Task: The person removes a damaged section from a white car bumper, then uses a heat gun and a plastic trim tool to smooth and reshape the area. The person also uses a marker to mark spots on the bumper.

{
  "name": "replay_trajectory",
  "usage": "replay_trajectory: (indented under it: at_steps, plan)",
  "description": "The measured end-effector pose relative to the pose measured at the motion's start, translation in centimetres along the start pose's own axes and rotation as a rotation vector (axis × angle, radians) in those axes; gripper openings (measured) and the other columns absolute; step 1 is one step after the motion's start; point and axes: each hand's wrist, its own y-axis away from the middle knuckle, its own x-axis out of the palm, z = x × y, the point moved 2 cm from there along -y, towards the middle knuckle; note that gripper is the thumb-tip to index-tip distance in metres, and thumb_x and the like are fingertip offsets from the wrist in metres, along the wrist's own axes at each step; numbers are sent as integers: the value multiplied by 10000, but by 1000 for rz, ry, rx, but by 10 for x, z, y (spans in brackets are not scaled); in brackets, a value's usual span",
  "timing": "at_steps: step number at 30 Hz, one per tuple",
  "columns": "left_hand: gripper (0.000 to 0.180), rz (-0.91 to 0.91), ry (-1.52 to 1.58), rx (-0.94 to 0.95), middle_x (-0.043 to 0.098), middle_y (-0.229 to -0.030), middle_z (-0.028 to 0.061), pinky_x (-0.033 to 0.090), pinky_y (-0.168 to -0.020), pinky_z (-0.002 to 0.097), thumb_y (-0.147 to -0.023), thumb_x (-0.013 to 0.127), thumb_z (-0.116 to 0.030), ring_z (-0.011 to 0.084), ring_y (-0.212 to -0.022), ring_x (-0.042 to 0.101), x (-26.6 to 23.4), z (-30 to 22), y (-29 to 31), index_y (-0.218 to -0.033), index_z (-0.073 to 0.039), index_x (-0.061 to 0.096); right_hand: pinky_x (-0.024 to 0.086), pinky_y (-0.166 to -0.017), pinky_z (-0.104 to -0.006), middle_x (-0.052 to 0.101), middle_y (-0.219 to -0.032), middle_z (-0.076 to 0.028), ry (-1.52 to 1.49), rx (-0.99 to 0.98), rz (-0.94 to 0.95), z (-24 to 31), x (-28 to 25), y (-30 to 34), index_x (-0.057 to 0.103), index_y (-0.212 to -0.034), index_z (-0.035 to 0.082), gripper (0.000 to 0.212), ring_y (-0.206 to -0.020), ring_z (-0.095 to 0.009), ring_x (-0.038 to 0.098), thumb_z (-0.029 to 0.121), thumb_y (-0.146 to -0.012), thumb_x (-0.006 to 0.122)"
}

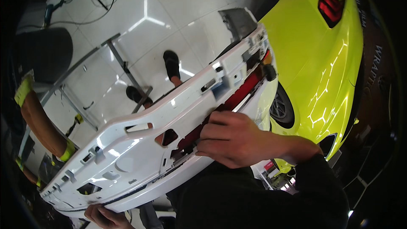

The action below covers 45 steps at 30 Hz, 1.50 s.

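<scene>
A white car bumper [140,157] slants across the middle, from lower left to upper right. Openings, clips and brackets cover the side facing me. Along its right part runs a dark red strip [243,89], partly behind my right hand. My right hand [233,140] is closed at the bumper's inner edge over this strip, with fingers curled and tips pressed together. What lies between those fingertips is hidden. At the lower left, my left hand [105,217] curls its fingers around the bumper's lower edge.
A yellow-green car [313,59] with a red tail light [330,6] stands close on the right. Beyond the bumper are a metal frame [80,65] and a black shoe [171,62]. A power tool [50,13] and loose cables lie at the upper left.
</scene>
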Motion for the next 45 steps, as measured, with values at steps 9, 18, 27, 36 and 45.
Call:
replay_trajectory:
  at_steps: [9,18,27,36,45]
  plan:
    - [319,22,15,-5,565,-860,163,454,-729,426,-1029,564,-248,286,-810,520,-3,3,-13,-904,44,591,482,-604,-347,548,-864,-59,-133,77,-164,10,1,8,648,-928,56,169,-758,-251,587,74,-827,782]
    - [307,-80,112,-59,596,-847,110,486,-628,347,-1012,676,-269,195,-741,523,0,4,-13,-885,8,634,516,-717,-384,641,-905,-112,-21,106,-440,3,-23,27,678,-1074,15,274,-818,-297,639,6,-811,756]
    - [341,-132,188,-203,599,-813,114,482,-606,380,-998,716,-273,213,-701,526,2,6,-10,-908,46,634,432,-1039,-513,495,-1377,-197,408,691,-500,-40,-86,99,520,-1433,80,785,-1270,-381,505,339,-777,866]
    - [402,92,-160,-367,671,-1057,244,527,-852,472,-1040,625,-315,369,-927,622,-9,-1,-12,-1155,71,617,420,-1104,-486,510,-1425,-264,127,957,-826,-115,-24,226,495,-1428,-11,582,-1301,-455,508,338,-986,644]
    - [313,5,-52,20,617,-951,229,475,-842,454,-1034,575,-187,365,-864,564,-13,4,-14,-1025,123,618,463,-1051,-487,646,-1279,-285,-140,1415,-996,-122,88,418,579,-1369,-6,546,-1211,-432,612,410,-1021,521]
